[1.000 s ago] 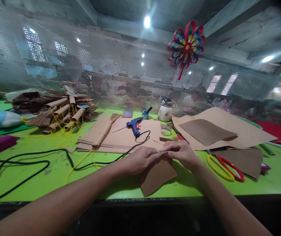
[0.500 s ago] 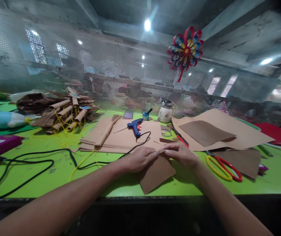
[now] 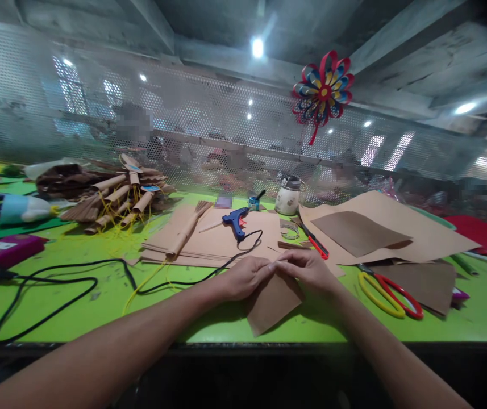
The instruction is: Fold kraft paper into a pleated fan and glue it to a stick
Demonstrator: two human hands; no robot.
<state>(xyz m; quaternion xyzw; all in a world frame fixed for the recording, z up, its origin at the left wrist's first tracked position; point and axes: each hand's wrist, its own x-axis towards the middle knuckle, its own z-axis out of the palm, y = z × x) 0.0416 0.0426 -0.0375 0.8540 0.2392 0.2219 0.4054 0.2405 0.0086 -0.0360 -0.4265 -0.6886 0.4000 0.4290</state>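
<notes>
A piece of brown kraft paper [image 3: 274, 304] hangs down at the front of the green table, its top edge pinched between my two hands. My left hand [image 3: 249, 276] grips it from the left, thumb along the top. From the right, my right hand [image 3: 307, 271] presses thumb and fingers on the same edge, the fingertips of both hands meeting. Just behind lie stacked brown sheets [image 3: 213, 250] with a blue glue gun [image 3: 237, 221] and a rolled, fringed paper bundle [image 3: 187, 230] on top. A red-and-black cutter [image 3: 317, 244] rests behind my right hand.
Scissors with yellow and red handles [image 3: 390, 295] lie to the right, near large brown sheets [image 3: 431, 227]. A black cable [image 3: 111, 261] loops across the left. Tied paper bundles [image 3: 117, 196] are piled at back left; a white jar [image 3: 288, 196] stands at the back.
My right fingers have closed in toward my left fingertips along the paper's top edge. The paper's lower corner has swung slightly right. The whole view has shifted a little.
</notes>
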